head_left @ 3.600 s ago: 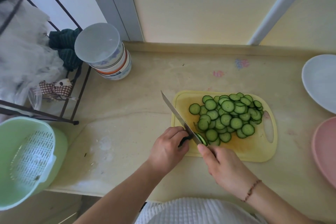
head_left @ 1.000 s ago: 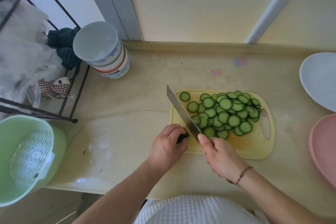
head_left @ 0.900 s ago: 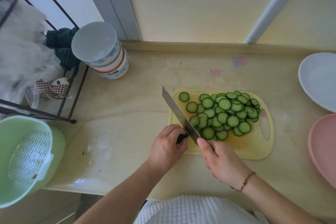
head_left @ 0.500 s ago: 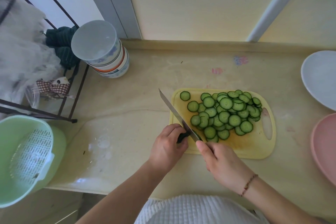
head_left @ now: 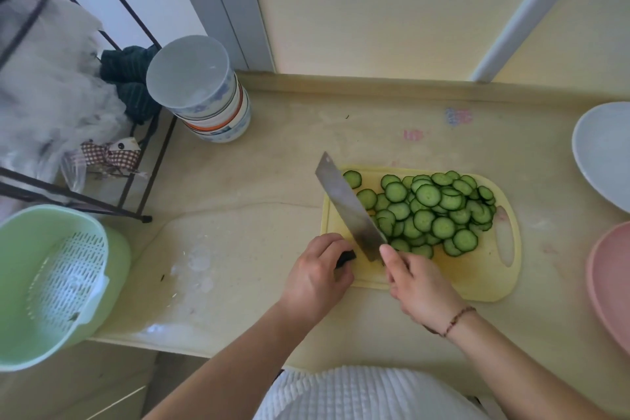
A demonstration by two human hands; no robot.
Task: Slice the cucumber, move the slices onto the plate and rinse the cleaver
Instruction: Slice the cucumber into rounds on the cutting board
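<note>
While left hand [head_left: 315, 274] pinches stub [head_left: 345, 257] | right hand [head_left: 417, 283] grips cleaver [head_left: 349, 208] | tuck fingertips, cut straight onto board [head_left: 484, 278]

Two hands are seen, a left hand [head_left: 318, 274] and a right hand [head_left: 417, 283]. One steel cleaver [head_left: 349, 206] and one yellow plastic cutting board [head_left: 477, 278] are counted at the centre. The green round cucumber slices [head_left: 433, 211] overlap; roughly forty are visible.

Two plates are seen at the right edge: one white round plate [head_left: 603, 153] and one pink round plate [head_left: 610, 280]. One green plastic colander basket [head_left: 51, 280] is at the lower left, one stack of bowls [head_left: 204, 92] at the upper left.
</note>
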